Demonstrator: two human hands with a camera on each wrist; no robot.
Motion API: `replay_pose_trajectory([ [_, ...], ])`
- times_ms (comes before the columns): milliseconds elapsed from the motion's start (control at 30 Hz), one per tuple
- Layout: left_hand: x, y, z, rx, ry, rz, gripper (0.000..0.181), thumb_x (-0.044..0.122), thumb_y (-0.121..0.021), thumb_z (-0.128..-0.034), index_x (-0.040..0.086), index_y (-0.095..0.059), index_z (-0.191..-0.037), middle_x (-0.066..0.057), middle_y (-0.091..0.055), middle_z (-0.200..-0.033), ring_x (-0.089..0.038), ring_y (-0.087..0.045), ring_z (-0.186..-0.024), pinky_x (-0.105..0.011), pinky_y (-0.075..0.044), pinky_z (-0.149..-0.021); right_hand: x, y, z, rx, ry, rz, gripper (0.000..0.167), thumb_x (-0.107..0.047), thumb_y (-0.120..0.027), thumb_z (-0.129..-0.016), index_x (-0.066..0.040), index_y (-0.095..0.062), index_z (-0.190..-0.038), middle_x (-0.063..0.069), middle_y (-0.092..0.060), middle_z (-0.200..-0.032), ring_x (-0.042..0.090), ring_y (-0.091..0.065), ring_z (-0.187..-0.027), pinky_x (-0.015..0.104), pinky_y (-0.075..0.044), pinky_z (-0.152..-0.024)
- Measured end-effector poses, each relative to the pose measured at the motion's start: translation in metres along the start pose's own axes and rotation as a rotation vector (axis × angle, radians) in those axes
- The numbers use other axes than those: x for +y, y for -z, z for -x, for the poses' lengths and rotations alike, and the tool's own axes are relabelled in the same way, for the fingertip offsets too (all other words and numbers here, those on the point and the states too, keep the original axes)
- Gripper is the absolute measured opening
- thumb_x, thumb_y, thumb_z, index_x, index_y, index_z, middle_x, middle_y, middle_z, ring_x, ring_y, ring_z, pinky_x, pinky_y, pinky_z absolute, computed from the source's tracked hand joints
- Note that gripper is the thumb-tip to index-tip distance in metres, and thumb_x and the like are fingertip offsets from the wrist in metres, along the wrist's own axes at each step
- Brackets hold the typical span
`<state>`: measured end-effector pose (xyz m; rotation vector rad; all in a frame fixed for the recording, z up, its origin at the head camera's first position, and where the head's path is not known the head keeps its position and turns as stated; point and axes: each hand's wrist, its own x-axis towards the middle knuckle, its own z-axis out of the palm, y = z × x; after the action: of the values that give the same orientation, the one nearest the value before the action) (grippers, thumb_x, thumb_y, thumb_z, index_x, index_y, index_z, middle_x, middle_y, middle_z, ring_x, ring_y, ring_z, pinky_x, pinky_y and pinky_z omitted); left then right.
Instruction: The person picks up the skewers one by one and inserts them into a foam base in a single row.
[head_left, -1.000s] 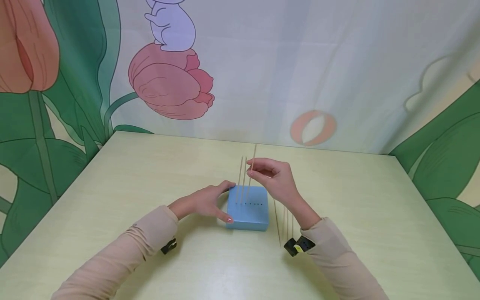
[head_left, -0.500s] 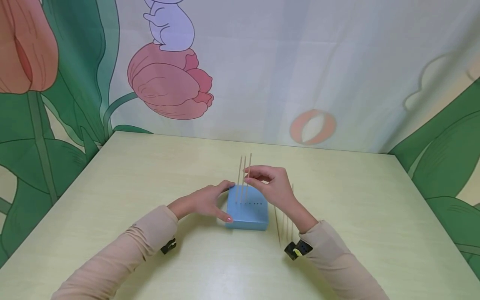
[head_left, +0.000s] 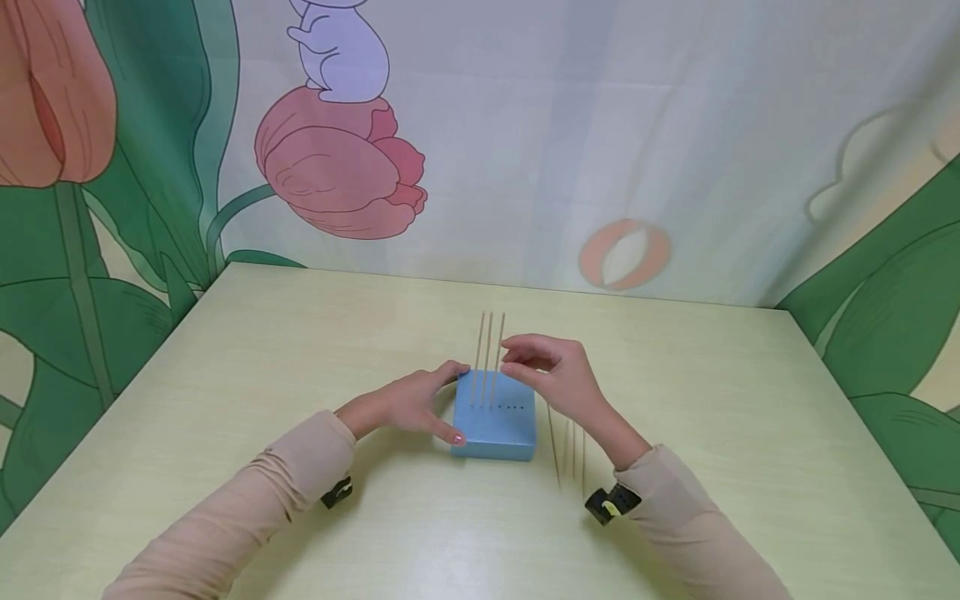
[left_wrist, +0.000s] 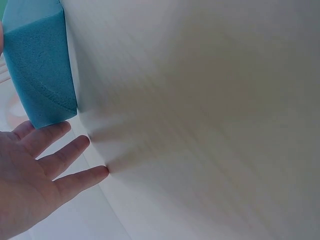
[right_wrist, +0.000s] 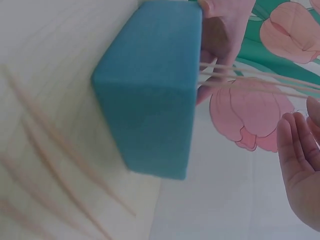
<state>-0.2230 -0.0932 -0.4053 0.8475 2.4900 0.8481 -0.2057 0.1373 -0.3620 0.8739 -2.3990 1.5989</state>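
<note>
A light blue foam block [head_left: 495,429] with a row of small holes stands on the table. My left hand [head_left: 408,402] holds its left side, thumb at the front corner and fingers at the back; in the left wrist view, the other fingers spread straight beside the block. Three thin wooden skewers [head_left: 487,350] stand upright in the left holes, leaning slightly right. Just right of the rightmost skewer is my right hand [head_left: 555,375], thumb and fingers loosely bent, with nothing held. In the right wrist view that hand [right_wrist: 302,165] appears apart from the skewers.
Several loose skewers [head_left: 573,454] lie on the table [head_left: 712,417] right of the block, partly under my right forearm. A printed curtain [head_left: 525,150] with flowers hangs behind the table's back edge.
The third skewer has gone down into its hole, now level with the other two. My right hand lowered with it, then let go and shifted slightly right. My left hand stayed put.
</note>
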Motion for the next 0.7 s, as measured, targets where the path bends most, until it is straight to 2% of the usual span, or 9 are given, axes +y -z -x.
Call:
replay_pose_trajectory([
  [200,-0.001,-0.001,0.0,-0.003,0.01,0.005,0.097,0.04,-0.079,-0.0679,0.006,-0.023,-0.139,-0.014,-0.035,-0.142,-0.027,-0.032,-0.13,-0.041,-0.029,-0.102,0.012,0.014,0.009,-0.029,-0.12,0.009,0.027,0.0,-0.067,-0.08,0.003,-0.063,-0.107,0.013,-0.066,-0.088,0.017,-0.064,-0.079,0.025,-0.051,-0.072],
  [700,0.001,0.0,0.001,-0.007,0.018,0.0,0.097,0.04,-0.078,-0.0682,0.006,-0.023,-0.14,-0.014,-0.032,-0.143,-0.027,-0.029,-0.131,-0.041,-0.028,-0.103,0.044,0.048,0.026,-0.058,-0.311,0.065,0.03,-0.002,-0.067,-0.08,0.002,-0.062,-0.11,0.012,-0.065,-0.087,0.021,-0.062,-0.077,0.027,-0.051,-0.068],
])
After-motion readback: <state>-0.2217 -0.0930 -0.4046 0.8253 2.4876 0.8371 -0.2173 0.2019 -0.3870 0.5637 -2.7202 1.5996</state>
